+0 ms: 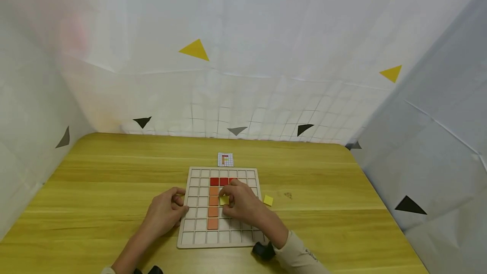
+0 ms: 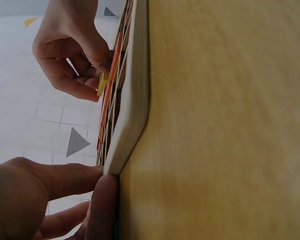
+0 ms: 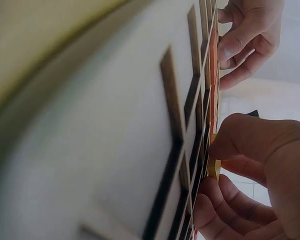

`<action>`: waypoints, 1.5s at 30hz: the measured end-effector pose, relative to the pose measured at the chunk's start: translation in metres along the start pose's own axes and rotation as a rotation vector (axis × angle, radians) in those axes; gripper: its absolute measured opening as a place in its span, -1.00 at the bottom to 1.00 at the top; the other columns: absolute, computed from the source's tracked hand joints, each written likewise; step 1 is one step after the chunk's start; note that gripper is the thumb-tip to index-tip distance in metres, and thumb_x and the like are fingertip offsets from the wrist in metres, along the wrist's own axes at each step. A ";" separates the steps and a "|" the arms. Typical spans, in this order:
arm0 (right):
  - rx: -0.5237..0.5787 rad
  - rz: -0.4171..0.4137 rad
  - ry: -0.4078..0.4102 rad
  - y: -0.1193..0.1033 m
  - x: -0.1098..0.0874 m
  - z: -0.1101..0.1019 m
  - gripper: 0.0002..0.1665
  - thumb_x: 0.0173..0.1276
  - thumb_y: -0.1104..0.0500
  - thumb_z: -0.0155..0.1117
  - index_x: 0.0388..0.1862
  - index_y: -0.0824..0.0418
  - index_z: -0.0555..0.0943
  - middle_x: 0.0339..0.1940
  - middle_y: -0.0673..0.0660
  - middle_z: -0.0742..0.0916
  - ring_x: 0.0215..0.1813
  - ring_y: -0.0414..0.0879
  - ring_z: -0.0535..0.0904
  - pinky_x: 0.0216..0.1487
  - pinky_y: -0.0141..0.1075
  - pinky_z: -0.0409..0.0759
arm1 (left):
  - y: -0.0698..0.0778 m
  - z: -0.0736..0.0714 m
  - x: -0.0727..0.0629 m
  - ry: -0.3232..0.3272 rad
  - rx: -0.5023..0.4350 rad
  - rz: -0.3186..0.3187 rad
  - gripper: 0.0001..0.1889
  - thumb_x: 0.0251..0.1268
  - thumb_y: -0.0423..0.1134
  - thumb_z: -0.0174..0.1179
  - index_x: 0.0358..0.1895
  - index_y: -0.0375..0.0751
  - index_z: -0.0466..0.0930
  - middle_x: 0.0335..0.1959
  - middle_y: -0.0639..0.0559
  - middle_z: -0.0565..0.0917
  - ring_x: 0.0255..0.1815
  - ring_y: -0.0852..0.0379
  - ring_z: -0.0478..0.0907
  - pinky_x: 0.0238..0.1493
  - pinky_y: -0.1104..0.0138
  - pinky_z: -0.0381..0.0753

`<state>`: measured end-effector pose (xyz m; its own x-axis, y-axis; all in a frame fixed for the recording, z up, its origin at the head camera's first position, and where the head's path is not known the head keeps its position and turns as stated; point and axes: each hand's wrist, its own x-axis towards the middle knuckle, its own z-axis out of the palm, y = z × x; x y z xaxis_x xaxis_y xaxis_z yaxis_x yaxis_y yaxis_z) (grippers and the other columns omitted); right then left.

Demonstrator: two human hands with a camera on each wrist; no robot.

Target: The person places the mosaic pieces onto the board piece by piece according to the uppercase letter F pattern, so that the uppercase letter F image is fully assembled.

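Note:
A wooden grid board [image 1: 195, 237] lies flat on the table, with red tiles [image 1: 223, 181] in a row and orange tiles [image 1: 213, 211] in a column below their left end. My right hand [image 1: 241, 202] is over the board, pinching a yellow square tile [image 2: 103, 84] between thumb and finger just right of the orange column. The tile is tilted, its edge close to the grid. At the board's left edge my left hand [image 1: 163, 210] holds the rim with thumb and bent fingers. Another yellow tile [image 1: 268, 200] lies on the table right of the board.
A small card [image 1: 225, 160] with a coloured grid pattern lies behind the board. Black objects [image 1: 263, 250] show near the right wrist and at the bottom edge. White sheets [image 1: 289, 24] with triangle marks surround the wooden table [image 1: 327, 223] at the back and sides.

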<state>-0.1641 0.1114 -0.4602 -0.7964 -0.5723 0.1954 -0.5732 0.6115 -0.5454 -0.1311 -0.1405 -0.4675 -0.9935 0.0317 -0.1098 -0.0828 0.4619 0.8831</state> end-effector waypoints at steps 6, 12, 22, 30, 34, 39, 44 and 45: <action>0.002 0.010 -0.001 0.001 0.000 0.001 -0.69 0.09 0.34 0.39 -0.14 0.15 0.72 -0.32 0.00 0.57 -0.35 -0.18 0.48 -0.38 -0.46 0.46 | 0.000 0.000 -0.001 -0.001 -0.002 0.003 -0.57 0.12 -0.49 0.38 0.11 -0.36 0.57 -0.33 -0.05 0.57 -0.44 0.14 0.63 -0.61 0.30 0.63; -0.017 -0.008 0.011 0.003 -0.002 0.004 -0.71 0.11 0.31 0.42 -0.13 0.18 0.71 -0.31 0.01 0.57 -0.35 -0.19 0.48 -0.36 -0.44 0.47 | -0.003 0.001 0.000 -0.005 -0.008 0.006 -0.56 0.13 -0.49 0.36 0.13 -0.37 0.56 -0.33 -0.04 0.57 -0.42 0.14 0.63 -0.61 0.29 0.64; -0.003 0.001 0.042 0.005 -0.006 -0.003 -0.69 0.09 0.33 0.42 -0.13 0.20 0.71 -0.21 0.04 0.63 -0.29 -0.14 0.55 -0.30 -0.44 0.54 | -0.003 0.001 0.000 -0.006 0.002 -0.001 -0.55 0.14 -0.49 0.36 0.14 -0.36 0.56 -0.32 -0.05 0.57 -0.43 0.13 0.63 -0.61 0.29 0.64; -0.040 0.003 0.073 0.010 -0.014 -0.013 -0.70 0.09 0.31 0.46 -0.14 0.20 0.72 -0.28 0.04 0.62 -0.30 -0.12 0.53 -0.31 -0.38 0.55 | -0.002 -0.001 -0.001 -0.003 0.003 -0.007 -0.55 0.14 -0.48 0.36 0.15 -0.37 0.55 -0.33 -0.05 0.57 -0.44 0.13 0.62 -0.62 0.29 0.64; -0.035 0.032 0.093 0.015 -0.020 -0.020 -0.68 0.05 0.33 0.47 -0.15 0.22 0.71 -0.27 0.07 0.62 -0.28 -0.07 0.55 -0.29 -0.35 0.57 | -0.001 -0.001 -0.001 -0.007 0.004 -0.004 -0.55 0.14 -0.48 0.36 0.15 -0.37 0.55 -0.32 -0.05 0.57 -0.43 0.13 0.62 -0.61 0.29 0.63; -0.032 0.043 0.097 0.021 -0.027 -0.030 -0.66 0.07 0.32 0.49 -0.12 0.24 0.70 -0.24 0.10 0.63 -0.26 -0.01 0.56 -0.29 -0.31 0.58 | -0.001 -0.001 -0.002 -0.002 0.012 -0.010 -0.55 0.14 -0.48 0.36 0.15 -0.37 0.55 -0.31 -0.05 0.57 -0.43 0.13 0.62 -0.61 0.29 0.63; -0.040 0.088 0.114 0.028 -0.035 -0.038 -0.64 0.06 0.33 0.51 -0.11 0.22 0.70 -0.20 0.10 0.64 -0.24 -0.01 0.57 -0.31 -0.30 0.58 | 0.000 -0.001 -0.001 -0.005 0.015 -0.004 -0.54 0.14 -0.48 0.36 0.15 -0.37 0.55 -0.31 -0.05 0.57 -0.43 0.13 0.62 -0.61 0.29 0.63; -0.037 0.098 0.116 0.029 -0.036 -0.040 -0.64 0.07 0.32 0.51 -0.11 0.22 0.71 -0.20 0.09 0.64 -0.24 -0.02 0.57 -0.31 -0.30 0.58 | 0.000 -0.001 -0.001 -0.005 0.015 -0.002 -0.54 0.14 -0.48 0.36 0.15 -0.37 0.55 -0.31 -0.05 0.57 -0.44 0.13 0.62 -0.61 0.29 0.63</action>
<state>-0.1599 0.1714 -0.4508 -0.8646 -0.4430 0.2370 -0.4967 0.6825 -0.5363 -0.1302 -0.1411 -0.4670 -0.9929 0.0353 -0.1137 -0.0833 0.4755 0.8757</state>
